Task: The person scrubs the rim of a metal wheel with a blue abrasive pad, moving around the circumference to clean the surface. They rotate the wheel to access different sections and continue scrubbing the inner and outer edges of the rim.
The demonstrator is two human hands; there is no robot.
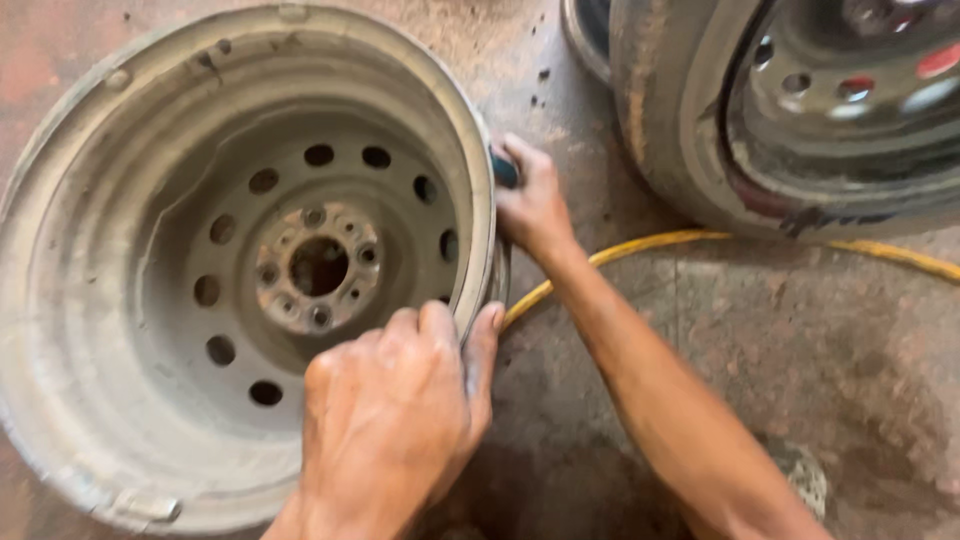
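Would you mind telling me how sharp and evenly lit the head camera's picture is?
Head view: the bare steel rim and left hand are fairly sharp under soft, even light; the tyred wheel at top right is smeared by blur, with pale glare on its metal; the right hand is slightly soft, no hard shadows.

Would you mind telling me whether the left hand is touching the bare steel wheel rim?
Touching: the head view shows the left hand with fingers curled over the rim edge.

Both hands, the left hand (395, 410) and right hand (532, 200), are bare, dusty, forearms unsleeved.
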